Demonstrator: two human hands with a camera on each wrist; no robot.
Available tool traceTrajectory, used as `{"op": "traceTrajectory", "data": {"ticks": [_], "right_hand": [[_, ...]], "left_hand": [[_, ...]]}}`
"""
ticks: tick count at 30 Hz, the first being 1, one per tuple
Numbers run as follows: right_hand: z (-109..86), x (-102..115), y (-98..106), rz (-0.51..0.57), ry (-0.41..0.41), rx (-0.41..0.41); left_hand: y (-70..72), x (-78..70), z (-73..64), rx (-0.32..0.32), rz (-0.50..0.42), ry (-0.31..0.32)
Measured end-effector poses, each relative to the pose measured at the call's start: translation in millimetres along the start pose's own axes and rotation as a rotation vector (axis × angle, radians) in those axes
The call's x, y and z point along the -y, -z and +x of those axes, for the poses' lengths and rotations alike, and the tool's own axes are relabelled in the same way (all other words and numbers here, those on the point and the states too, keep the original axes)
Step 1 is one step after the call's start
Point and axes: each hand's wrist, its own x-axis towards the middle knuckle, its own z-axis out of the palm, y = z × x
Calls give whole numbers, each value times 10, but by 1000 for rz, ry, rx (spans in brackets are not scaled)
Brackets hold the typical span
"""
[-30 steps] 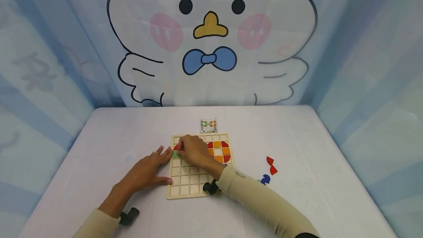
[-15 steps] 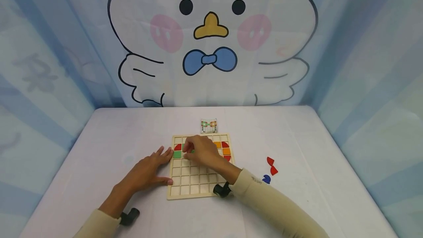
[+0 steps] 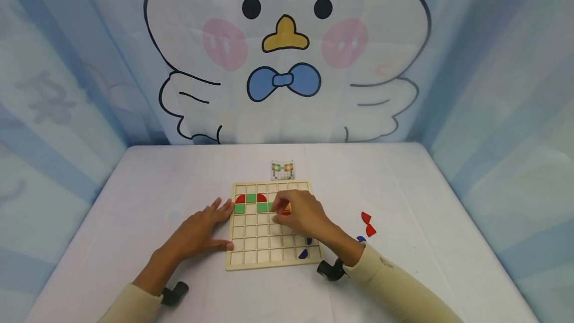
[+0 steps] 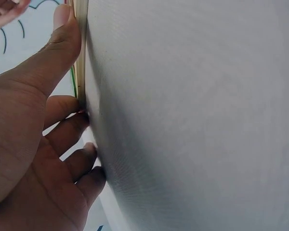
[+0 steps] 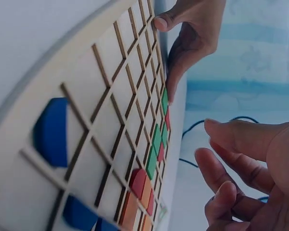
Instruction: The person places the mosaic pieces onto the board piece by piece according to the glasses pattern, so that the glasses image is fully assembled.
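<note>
The wooden grid board lies on the table. My left hand rests along its left edge with fingers spread; the thumb touches the board's side in the left wrist view. My right hand hovers over the board's upper right part. Its fingers bend loosely with a gap to the thumb, and the right wrist view shows nothing between them. Green square tiles and red quarter-round tiles fill cells at upper left. Orange tiles are mostly behind the right hand in the head view. Blue pieces sit at lower right.
A small pattern card lies behind the board. To the right on the table are two red pieces and a blue piece, partly covered by the right arm. A printed curtain hangs behind the table.
My right hand has moved rightward from the board's left columns, uncovering the red and green tiles there. Its fingers have parted from the tiles. My left hand has stayed in place.
</note>
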Motion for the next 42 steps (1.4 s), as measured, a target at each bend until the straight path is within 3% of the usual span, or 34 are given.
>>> {"op": "traceTrajectory", "data": {"ticks": [10, 24, 35, 42], "right_hand": [[-316, -282, 201, 19, -106, -60], [-630, -884, 636, -35, -234, -175], [-770, -1290, 881, -103, -320, -240], [-838, -1425, 943, -126, -388, -225]], "left_hand": [[-5, 11, -3, -21, -1, -22], [13, -5, -21, -13, 1, -15], [7, 10, -16, -11, 4, -10], [13, -7, -18, -2, -3, -5]]}}
